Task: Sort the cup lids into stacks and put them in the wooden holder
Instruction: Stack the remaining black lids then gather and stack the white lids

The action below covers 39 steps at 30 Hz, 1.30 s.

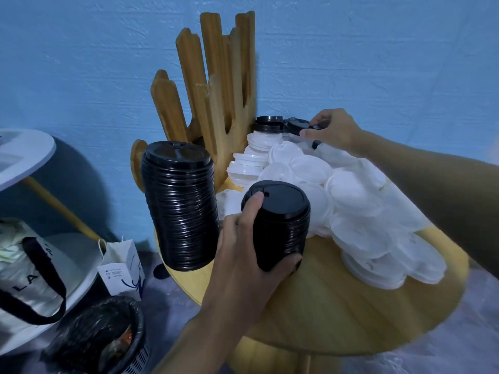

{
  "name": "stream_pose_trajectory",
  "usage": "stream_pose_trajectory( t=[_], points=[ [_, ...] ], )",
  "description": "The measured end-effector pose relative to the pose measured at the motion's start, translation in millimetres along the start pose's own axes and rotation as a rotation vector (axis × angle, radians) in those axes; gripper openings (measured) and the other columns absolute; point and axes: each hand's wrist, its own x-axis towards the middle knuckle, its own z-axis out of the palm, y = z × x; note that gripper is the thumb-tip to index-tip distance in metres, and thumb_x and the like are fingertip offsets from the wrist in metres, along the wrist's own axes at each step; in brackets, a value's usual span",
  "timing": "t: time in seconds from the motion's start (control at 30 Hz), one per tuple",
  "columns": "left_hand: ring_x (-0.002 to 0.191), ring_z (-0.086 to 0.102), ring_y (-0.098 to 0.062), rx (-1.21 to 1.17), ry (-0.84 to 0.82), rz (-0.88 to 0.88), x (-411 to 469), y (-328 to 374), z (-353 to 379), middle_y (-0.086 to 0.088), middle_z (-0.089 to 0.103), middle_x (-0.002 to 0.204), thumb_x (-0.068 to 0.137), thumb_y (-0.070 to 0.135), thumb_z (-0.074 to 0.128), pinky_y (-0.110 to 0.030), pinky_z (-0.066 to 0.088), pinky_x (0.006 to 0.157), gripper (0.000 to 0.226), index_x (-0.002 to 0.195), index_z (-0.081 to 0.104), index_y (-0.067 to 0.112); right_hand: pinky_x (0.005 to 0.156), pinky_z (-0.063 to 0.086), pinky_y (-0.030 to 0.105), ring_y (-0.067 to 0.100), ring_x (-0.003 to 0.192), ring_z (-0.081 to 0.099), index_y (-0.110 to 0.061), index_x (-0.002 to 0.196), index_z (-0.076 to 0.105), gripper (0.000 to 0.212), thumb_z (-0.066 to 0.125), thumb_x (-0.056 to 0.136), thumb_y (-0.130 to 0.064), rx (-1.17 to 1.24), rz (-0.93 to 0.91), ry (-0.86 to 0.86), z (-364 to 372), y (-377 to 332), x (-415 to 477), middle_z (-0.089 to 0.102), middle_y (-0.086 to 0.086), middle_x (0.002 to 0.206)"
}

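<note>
My left hand [248, 238] grips a short stack of black lids [280, 217] above the round wooden table [351, 306], thumb on its top rim. A taller stack of black lids [181, 206] stands to its left at the table's edge. Behind them rises the wooden holder [216, 85], its slots showing no lids. My right hand [332, 129] reaches to the back of the table and pinches a single black lid [297, 125] beside a small black stack [267, 124]. A heap of white lids [351, 201] covers the table's right half, with short white stacks [248, 163] near the holder.
A blue wall stands close behind the table. To the left are a white table [24, 157], a paper bag [121, 268], a tote bag [29, 268] and a black bin [102, 338] on the floor.
</note>
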Motion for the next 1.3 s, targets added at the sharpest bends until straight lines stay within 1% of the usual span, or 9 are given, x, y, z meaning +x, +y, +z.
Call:
stream_pose_trajectory(
  t=[0.13,0.27,0.47,0.53,0.67,0.9,1.07,1.13,1.3],
  points=[
    [0.121,0.028,0.007,-0.004,0.003,-0.004,-0.8,0.0,-0.6,0.019,0.027,0.132,0.077,0.047,0.079,-0.024,0.03,0.104,0.104,0.146,0.001,0.055,0.079,0.047,0.029,0.013,0.08,0.06,-0.013,0.091,0.067,0.027,0.083,0.075,-0.028,0.136,-0.141,-0.123,-17.1,-33.9,-70.0,0.069,0.008,0.091],
    [0.128,0.025,0.009,-0.032,0.019,-0.03,-1.0,1.2,-2.2,0.024,0.024,0.136,0.077,0.049,0.079,-0.024,0.03,0.107,0.109,0.153,0.0,0.046,0.078,0.047,0.025,0.012,0.079,0.057,-0.011,0.091,0.068,0.023,0.081,0.074,-0.02,0.164,-0.257,-0.247,-21.6,-62.5,-148.9,0.066,0.007,0.088],
    [0.143,0.033,-0.01,-0.091,0.042,-0.087,-4.5,9.9,-7.6,0.028,0.022,0.141,0.074,0.044,0.085,-0.036,0.037,0.113,0.118,0.144,-0.009,0.061,0.093,0.051,0.026,0.001,0.096,0.065,-0.026,0.102,0.07,0.029,0.081,0.076,-0.028,0.089,-0.334,-0.405,-13.7,-75.3,-192.4,0.07,-0.011,0.099],
    [0.139,0.034,-0.005,-0.095,0.044,-0.087,-5.6,10.9,-8.7,0.033,0.022,0.136,0.074,0.04,0.086,-0.03,0.037,0.11,0.12,0.144,-0.009,0.059,0.098,0.049,0.031,0.001,0.103,0.062,-0.03,0.106,0.07,0.03,0.079,0.078,-0.035,0.007,-0.36,-0.412,-10.3,-77.6,-194.6,0.068,-0.014,0.105],
    [0.122,0.022,0.019,-0.1,0.039,-0.098,-9.7,11.4,-10.7,0.024,0.026,0.136,0.073,0.034,0.088,-0.016,0.029,0.102,0.119,0.149,-0.002,0.049,0.098,0.05,0.034,0.006,0.11,0.058,-0.023,0.106,0.069,0.022,0.072,0.085,-0.032,0.021,-0.354,-0.442,-7.2,-84.9,-198.6,0.065,-0.007,0.112],
    [0.118,0.024,0.032,-0.105,0.022,-0.105,-28.2,9.0,-23.3,0.024,0.027,0.137,0.078,0.034,0.084,0.007,0.021,0.092,0.111,0.152,0.002,0.052,0.092,0.051,0.03,0.007,0.106,0.059,-0.024,0.101,0.065,0.021,0.073,0.084,-0.033,0.119,-0.328,-0.378,10.6,-89.4,-219.8,0.063,-0.004,0.114],
    [0.129,0.034,0.007,-0.133,0.016,-0.138,-37.0,13.2,-34.6,0.022,0.028,0.143,0.081,0.033,0.082,-0.019,0.034,0.103,0.11,0.152,0.001,0.054,0.096,0.049,0.04,0.013,0.106,0.06,-0.03,0.102,0.062,0.022,0.071,0.084,-0.04,0.146,-0.327,-0.321,23.8,-90.1,-235.4,0.062,-0.008,0.114],
    [0.129,0.032,0.008,-0.13,0.022,-0.145,-38.8,16.0,-36.2,0.019,0.03,0.146,0.082,0.031,0.082,-0.021,0.034,0.103,0.11,0.153,0.001,0.052,0.096,0.05,0.04,0.013,0.105,0.06,-0.031,0.101,0.061,0.023,0.071,0.084,-0.042,0.169,-0.311,-0.298,26.9,-91.1,-240.4,0.061,-0.008,0.113],
    [0.107,0.036,0.01,-0.045,0.059,-0.178,-40.2,16.9,-42.6,0.003,0.041,0.137,0.081,0.036,0.081,-0.02,0.036,0.09,0.11,0.155,0.001,0.05,0.085,0.046,0.019,0.005,0.1,0.053,-0.024,0.102,0.06,0.024,0.073,0.084,-0.035,0.172,-0.301,-0.155,40.2,-95.7,-247.2,0.049,-0.003,0.11]
  ],
)
